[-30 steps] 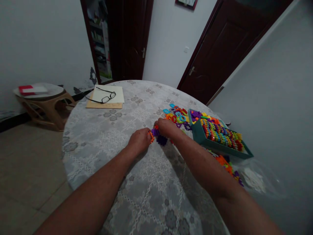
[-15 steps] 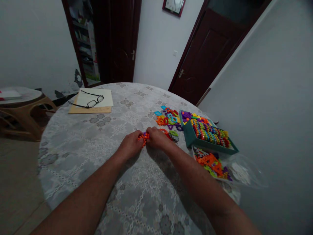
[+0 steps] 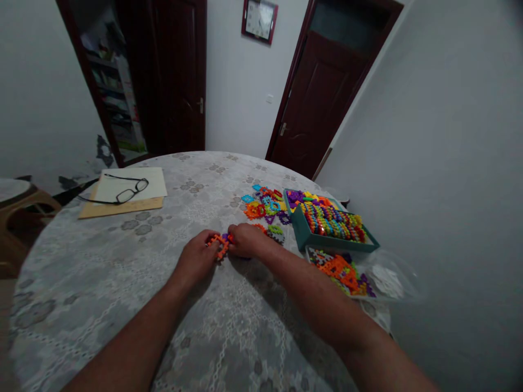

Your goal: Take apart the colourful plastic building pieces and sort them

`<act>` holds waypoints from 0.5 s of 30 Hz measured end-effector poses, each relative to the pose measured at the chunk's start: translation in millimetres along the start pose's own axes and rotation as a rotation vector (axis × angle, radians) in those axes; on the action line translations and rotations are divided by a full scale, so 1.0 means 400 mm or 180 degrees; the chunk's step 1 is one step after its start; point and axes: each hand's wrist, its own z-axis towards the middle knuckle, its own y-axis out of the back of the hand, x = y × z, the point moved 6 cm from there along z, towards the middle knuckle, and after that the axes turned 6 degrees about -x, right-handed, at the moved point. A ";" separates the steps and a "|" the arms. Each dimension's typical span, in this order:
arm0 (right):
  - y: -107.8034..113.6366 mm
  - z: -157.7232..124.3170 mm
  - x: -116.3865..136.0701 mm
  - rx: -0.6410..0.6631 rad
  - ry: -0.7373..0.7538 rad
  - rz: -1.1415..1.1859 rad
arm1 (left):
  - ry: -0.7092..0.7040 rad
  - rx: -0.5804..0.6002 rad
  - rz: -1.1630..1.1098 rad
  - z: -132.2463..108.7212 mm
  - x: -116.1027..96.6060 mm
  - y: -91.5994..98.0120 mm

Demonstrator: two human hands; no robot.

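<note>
Glasses point(image 3: 126, 196) on papers point(image 3: 156, 182); framed clock point(image 3: 259, 20) on wall point(image 3: 237, 81) between dark doors point(image 3: 318, 98).

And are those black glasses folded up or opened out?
Opened out: both arms of the glasses stretch away from the lenses.

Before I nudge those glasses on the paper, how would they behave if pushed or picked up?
The glasses would probably feel light, as their frame looks thin. Pushed, they would likely slide rather than roll, with both arms unfolded over the flat paper. Those slim arms may bend, so a gentle lift seems wiser.
</note>
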 end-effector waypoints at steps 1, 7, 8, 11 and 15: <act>0.008 -0.008 -0.001 -0.0069 -0.0049 0.0000 | 0.0033 -0.0049 -0.0012 -0.001 -0.003 0.004; 0.147 -0.042 -0.112 -0.0461 -0.0292 0.0174 | 0.0025 -0.0133 0.0091 -0.009 -0.013 0.011; 0.182 -0.044 -0.157 -0.0554 -0.0362 0.0246 | 0.0009 -0.0111 0.0107 -0.011 -0.013 0.009; 0.282 -0.054 -0.353 -0.1021 -0.1115 0.0918 | -0.0060 -0.0076 0.0178 -0.015 -0.010 0.003; 0.350 -0.090 -0.611 -0.1317 -0.2194 0.1424 | -0.0186 0.0017 0.0333 -0.018 -0.008 -0.003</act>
